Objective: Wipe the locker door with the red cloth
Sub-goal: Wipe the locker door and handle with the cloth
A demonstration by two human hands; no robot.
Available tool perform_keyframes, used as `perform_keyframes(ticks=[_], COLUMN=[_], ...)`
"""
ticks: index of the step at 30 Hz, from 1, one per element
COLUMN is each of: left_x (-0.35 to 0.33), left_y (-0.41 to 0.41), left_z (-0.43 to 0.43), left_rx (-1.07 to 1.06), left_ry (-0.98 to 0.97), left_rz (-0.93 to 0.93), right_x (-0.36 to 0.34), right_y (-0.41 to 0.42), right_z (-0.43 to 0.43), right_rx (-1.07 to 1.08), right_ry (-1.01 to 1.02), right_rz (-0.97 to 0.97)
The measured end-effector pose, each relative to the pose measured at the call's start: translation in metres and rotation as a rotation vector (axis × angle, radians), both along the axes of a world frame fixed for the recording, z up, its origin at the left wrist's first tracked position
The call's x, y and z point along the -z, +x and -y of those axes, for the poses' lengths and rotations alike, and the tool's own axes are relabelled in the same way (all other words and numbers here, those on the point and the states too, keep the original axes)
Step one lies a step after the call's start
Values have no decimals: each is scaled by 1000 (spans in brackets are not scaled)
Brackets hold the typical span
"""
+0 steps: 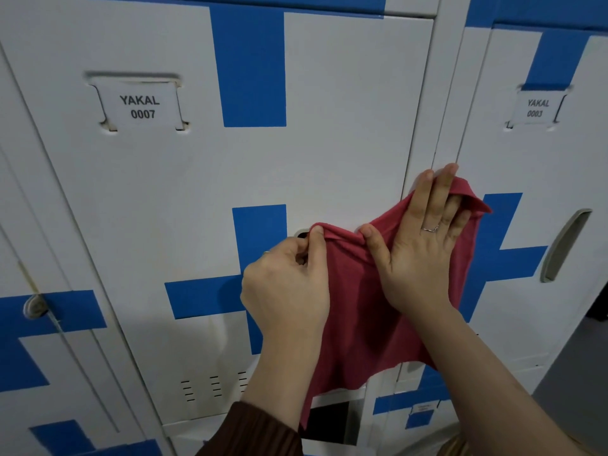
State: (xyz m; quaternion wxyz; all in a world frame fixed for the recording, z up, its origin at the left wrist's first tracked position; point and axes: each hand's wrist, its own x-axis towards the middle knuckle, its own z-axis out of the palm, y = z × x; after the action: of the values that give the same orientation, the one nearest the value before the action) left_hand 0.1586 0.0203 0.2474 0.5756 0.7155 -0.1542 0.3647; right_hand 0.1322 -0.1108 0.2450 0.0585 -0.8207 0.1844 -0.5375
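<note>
Red cloth (358, 307) hangs between two hands: the left hand (286, 284) pinches its top edge with curled fingers, and the right hand (421, 245) presses flat on it, fingers straight and spread. Behind, the cloth lies against the white-and-blue locker door (329, 126) near its right edge, lower than the label (141, 106) reading "YAKAL 0007".

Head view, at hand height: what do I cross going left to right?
Round latch → left hand → right hand → grey pull handle. The red cloth spans both hands, so it is left unplaced.
</note>
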Motion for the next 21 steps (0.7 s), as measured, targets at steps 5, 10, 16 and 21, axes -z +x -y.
perform_keyframes(ticks=[5,10,16,21], left_x=[1,-1,1,9], left_y=[0,2,-3,-4], left_z=[1,0,-1,-3], left_rx=[-25,-10,72,100], left_ry=[-5,-16,-63,-64], left_rz=[15,-59,-94,-141], right_x=[0,0,0,0], right_y=[0,0,0,0], right_z=[0,0,-1,-2], right_rx=[0,1,-1,-5], right_ry=[6,8,15,12], right_rz=[2,3,-6,-4])
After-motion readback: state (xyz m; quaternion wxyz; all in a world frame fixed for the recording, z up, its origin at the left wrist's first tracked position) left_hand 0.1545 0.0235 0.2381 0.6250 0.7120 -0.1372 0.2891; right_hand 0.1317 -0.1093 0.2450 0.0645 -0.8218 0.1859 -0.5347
